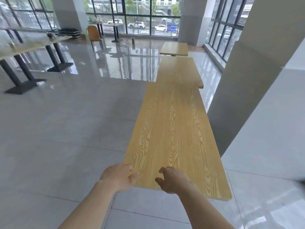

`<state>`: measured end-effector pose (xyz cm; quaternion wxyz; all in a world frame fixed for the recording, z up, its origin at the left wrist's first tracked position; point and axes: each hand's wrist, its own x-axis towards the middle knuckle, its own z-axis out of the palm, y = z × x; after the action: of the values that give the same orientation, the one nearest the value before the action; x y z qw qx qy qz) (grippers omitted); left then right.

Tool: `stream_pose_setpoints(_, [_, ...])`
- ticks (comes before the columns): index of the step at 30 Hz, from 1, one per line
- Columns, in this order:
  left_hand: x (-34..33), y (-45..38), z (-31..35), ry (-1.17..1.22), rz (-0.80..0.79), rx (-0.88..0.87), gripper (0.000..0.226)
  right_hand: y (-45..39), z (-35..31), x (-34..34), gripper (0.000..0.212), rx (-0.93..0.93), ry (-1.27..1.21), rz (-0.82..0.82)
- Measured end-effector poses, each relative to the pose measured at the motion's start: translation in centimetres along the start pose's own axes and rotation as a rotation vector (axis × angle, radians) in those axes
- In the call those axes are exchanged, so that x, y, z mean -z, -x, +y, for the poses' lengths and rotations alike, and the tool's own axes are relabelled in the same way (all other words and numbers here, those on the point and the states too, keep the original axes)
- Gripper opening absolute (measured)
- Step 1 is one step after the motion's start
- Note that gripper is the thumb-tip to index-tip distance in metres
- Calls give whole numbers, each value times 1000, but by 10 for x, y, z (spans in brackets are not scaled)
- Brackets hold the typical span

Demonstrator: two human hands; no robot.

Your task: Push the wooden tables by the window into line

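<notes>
Near table: the long wooden table [173, 138] ran from your hands toward 12 o'clock, its far end touching or just under the edge of the middle table [179, 71].
Far tables: the middle table sat a little toward 1 o'clock of the near one, so the sides did not match; the last table [174, 48] stood beyond it with a gap, close to the window [137, 15].
Left hand: your left hand [118, 176] wrapped the near left corner at 7 o'clock, fingers curled over the edge; it looked closed on the table, though whether the thumb gripped underneath could not be told.
Right hand: your right hand [173, 180] hovered half open above the near edge, fingers bent, holding nothing and seemingly not yet touching the wood.
Handling: the top looked stiff and smooth, likely a slippery laminate, so a flat palm would have slid; I judged the table fairly heavy on its base.
Floor: the tiled floor [66, 129] was glossy, so the base should have slid readily.
Where to hold: you were best taking the short near edge, both hands spread toward the two corners, to steer the far end.
</notes>
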<state>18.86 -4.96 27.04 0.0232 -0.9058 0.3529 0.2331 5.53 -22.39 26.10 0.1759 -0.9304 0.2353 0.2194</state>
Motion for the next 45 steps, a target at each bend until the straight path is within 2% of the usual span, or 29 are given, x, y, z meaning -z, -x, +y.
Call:
stream_pose_setpoints(6, [20, -9, -95, 88, 67, 97, 51, -57, -87, 6, 53, 79, 61, 4])
stream_pose_setpoints(12, [47, -45, -234, 129, 90, 184, 53, -141, -214, 23, 56, 162, 87, 10])
stream_pose_setpoints(17, [91, -83, -343, 101, 94, 203, 51, -208, -302, 47, 56, 132, 61, 16])
stream_pose_setpoints(21, [125, -127, -396, 85, 88, 189, 50, -258, -345, 73, 56, 107, 52, 12])
stream_pose_setpoints(27, [176, -221, -436, 82, 72, 97, 51, -354, -378, 111, 57, 60, 33, 12])
stream_pose_setpoints(32, [227, -335, -467, 43, 66, 62, 51, -462, -384, 153, 58, 21, 5, 32])
stream_pose_setpoints(45, [418, -622, -490, 14, 77, -34, 50, -717, -371, 345, 56, -91, -75, 115])
